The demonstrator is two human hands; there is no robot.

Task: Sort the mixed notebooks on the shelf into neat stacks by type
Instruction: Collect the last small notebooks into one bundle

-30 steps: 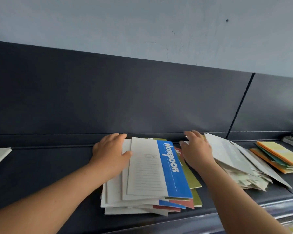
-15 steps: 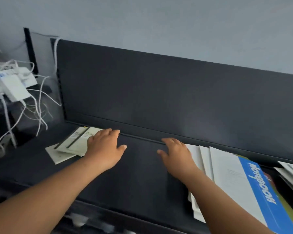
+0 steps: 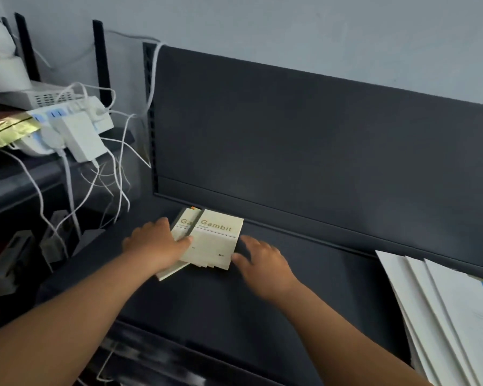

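A small stack of cream notebooks marked "Gambit" (image 3: 215, 240) lies on the dark shelf (image 3: 234, 302) against the back panel, their edges fanned out unevenly. My left hand (image 3: 155, 243) rests on the stack's left side, thumb lying across the top cover. My right hand (image 3: 258, 259) touches the stack's lower right corner with its fingertips. At the right edge a larger pile of white notebooks (image 3: 441, 307) spreads out, with a strip of blue cover showing.
A dark back panel (image 3: 318, 140) rises behind the shelf. To the left, a neighbouring shelf holds a white power strip with adapters (image 3: 76, 129) and hanging white cables (image 3: 115, 174). A gold foil packet (image 3: 3, 129) lies at the far left.
The view swung left from the blue "Notebook" pile. Both hands moved left with it: the left hand now lies on the Gambit stack and the right hand has come to its corner.
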